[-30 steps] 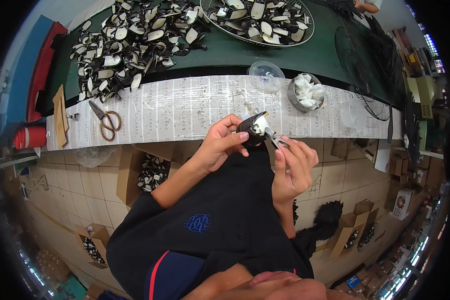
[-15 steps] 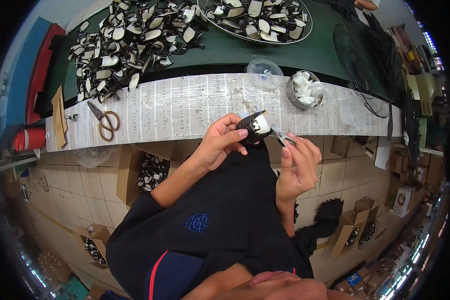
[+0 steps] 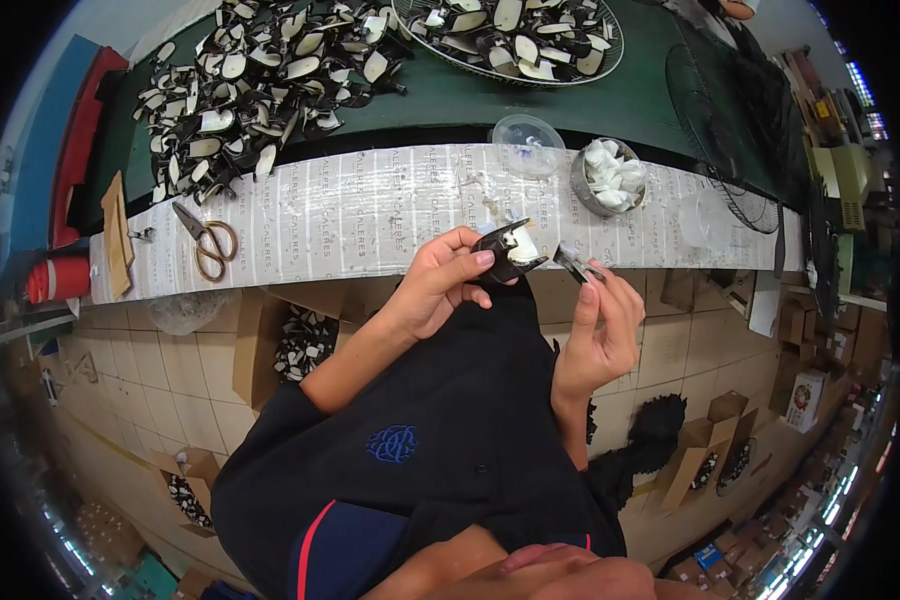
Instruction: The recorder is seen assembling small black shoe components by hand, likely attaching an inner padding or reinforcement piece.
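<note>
My left hand [image 3: 444, 272] grips a small black shoe piece [image 3: 505, 254] with a white lining, thumb on top and fingers curled beneath. The open, white side faces right, above the near edge of the covered table. Between the thumb and fingers of my right hand [image 3: 602, 325] is a small metal tool that looks like thread snips [image 3: 575, 264]. Its tip points up and left, a short gap away from the shoe piece. Whether its blades are apart is too small to tell.
A large heap of similar black and white pieces [image 3: 260, 90] covers the table's far left; more fill a wire basket [image 3: 570, 82]. Scissors [image 3: 205, 242] lie at left. A clear plastic tub [image 3: 527, 142] and a round tin of white bits [image 3: 610, 178] stand ahead.
My right hand has drawn the metal tool slightly right, off the edge of the shoe piece. The left hand stays in place, with the piece turned a little.
</note>
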Demonstrator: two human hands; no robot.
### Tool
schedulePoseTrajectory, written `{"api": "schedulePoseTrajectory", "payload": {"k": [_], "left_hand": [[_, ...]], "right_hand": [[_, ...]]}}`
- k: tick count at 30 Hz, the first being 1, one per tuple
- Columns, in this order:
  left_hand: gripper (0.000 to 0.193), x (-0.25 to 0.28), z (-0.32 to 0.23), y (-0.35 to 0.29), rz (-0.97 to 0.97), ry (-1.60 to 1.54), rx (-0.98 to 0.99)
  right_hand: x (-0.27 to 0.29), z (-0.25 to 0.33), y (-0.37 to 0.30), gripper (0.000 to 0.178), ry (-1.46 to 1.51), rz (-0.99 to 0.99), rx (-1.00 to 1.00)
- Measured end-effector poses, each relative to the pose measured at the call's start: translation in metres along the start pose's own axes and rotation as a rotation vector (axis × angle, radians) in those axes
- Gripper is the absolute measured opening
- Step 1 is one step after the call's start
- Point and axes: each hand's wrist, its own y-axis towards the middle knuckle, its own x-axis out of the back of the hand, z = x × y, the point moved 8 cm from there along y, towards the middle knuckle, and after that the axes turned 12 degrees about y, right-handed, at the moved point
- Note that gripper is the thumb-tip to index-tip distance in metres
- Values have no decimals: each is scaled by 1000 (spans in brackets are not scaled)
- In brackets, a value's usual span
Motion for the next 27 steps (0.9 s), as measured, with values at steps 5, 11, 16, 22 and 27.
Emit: {"api": "schedulePoseTrajectory", "payload": {"k": [5, 11, 16, 22, 27], "left_hand": [[15, 0, -1, -1, -4, -2, 0], [15, -1, -1, 0, 3, -2, -9], [17, 1, -1, -1, -21, 39, -14], [16, 3, -4, 1, -19, 34, -21], [15, 3, -8, 2, 21, 109, -8]], "right_hand": [[-8, 8, 3, 12, 3, 81, 35], [-14, 8, 3, 12, -35, 135, 47], [-7, 4, 5, 11, -113, 69, 38], [8, -18, 10, 11, -65, -52, -64], [30, -46, 6, 11, 175, -173, -205]]}}
